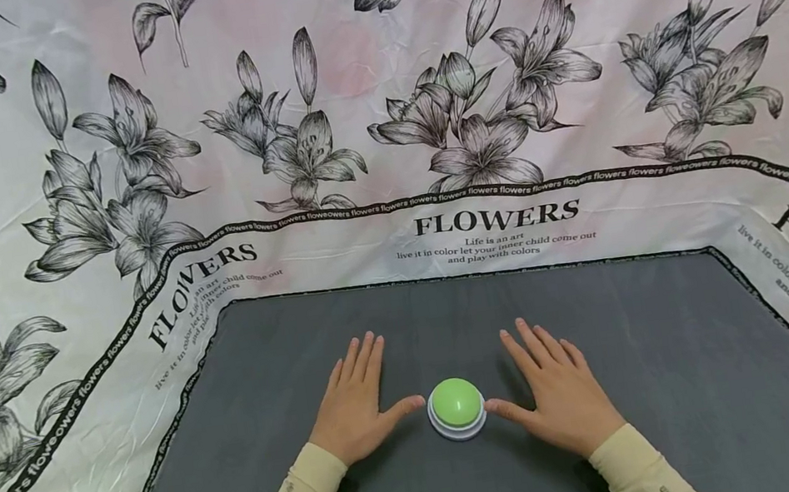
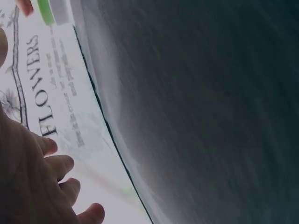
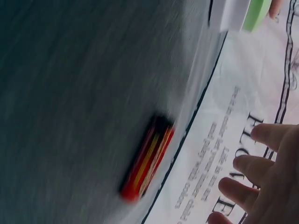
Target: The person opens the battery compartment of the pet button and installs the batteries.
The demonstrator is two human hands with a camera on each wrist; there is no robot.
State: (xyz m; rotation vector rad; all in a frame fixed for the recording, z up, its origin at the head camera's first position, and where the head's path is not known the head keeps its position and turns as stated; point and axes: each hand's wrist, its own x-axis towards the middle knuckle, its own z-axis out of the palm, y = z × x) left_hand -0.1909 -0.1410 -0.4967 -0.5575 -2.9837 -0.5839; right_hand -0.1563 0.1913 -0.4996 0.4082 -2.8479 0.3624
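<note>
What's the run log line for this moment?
left hand: fingers extended | right hand: fingers extended | green button: between hands, contact unclear | red cylinder: on gray surface, right wrist view only

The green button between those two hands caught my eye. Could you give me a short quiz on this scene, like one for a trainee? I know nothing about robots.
1. Multiple choice: in the head view, where is the green-domed button relative to the left grip and the right grip?
A) To the left of both
B) Between them
C) To the right of both

2. True or false: the left grip is curled round the button.

3. Fill in the blank: the red cylinder with a yellow stripe shows only in the ____ view.

Key:
1. B
2. False; it is spread open.
3. right wrist
</note>
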